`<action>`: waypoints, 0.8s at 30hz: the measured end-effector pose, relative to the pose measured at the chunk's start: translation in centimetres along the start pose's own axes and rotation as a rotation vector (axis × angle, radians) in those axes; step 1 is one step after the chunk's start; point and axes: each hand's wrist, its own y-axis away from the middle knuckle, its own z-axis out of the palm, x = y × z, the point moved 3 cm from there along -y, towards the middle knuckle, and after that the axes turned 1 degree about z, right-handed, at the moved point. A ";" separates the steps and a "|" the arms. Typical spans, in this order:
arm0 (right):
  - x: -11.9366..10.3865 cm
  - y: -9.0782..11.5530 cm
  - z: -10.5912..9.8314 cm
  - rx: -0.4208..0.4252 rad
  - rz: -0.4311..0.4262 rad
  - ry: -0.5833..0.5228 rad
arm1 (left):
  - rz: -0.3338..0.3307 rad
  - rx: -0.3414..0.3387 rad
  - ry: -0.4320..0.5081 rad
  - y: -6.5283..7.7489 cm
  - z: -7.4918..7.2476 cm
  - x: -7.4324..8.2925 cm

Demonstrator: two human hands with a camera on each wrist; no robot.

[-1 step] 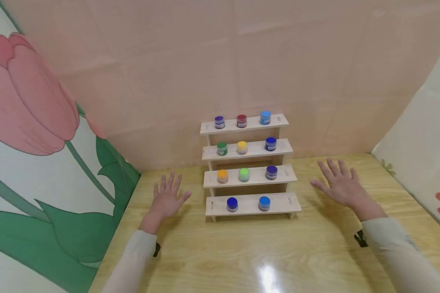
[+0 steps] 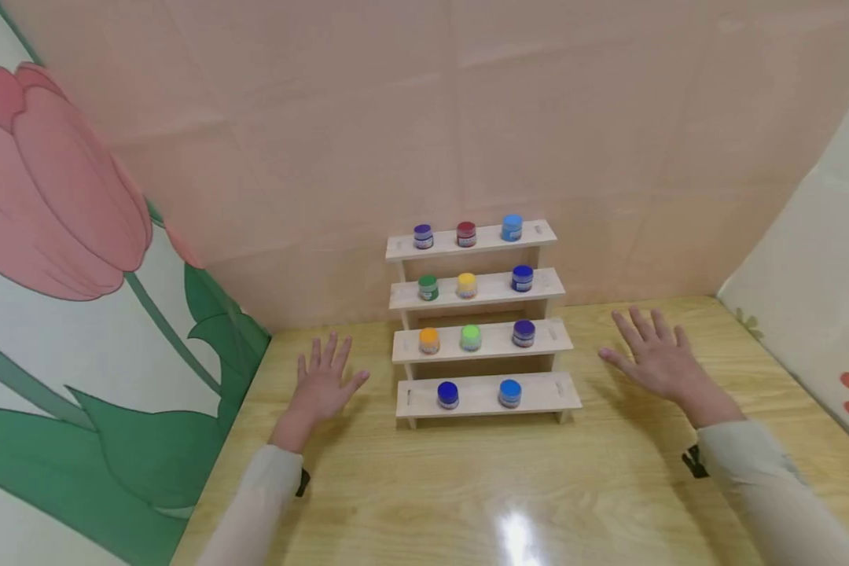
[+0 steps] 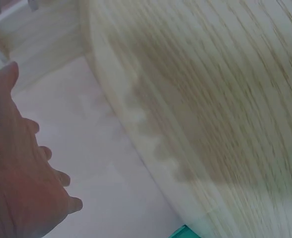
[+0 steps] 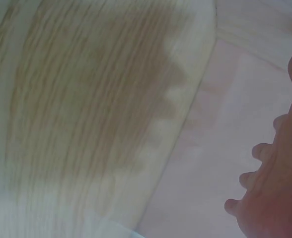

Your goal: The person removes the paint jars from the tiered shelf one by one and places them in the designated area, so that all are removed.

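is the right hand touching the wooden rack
Apart. The head view shows it: a strip of table is visible between the right hand and the nearest ends of the wooden rack.

Pale wooden four-step shelf [image 2: 497, 341] standing upright; on it, eleven small lidded jars [image 2: 470, 338] in purple, red, blue, green, yellow and orange, all upright: three on each upper step, two on the shelf's lowest
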 end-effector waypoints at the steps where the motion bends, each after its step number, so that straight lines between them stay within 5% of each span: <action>1: 0.0 0.0 0.1 0.000 0.002 -0.004 | 0.001 -0.001 -0.002 0.0 0.1 0.0; 19: -0.3 1.0 -0.8 0.084 -0.022 -0.005 | 0.024 0.035 -0.017 0.6 -0.3 1.2; 24: -0.6 1.4 -1.1 0.126 -0.044 -0.029 | 0.038 0.016 0.100 0.8 -0.7 2.3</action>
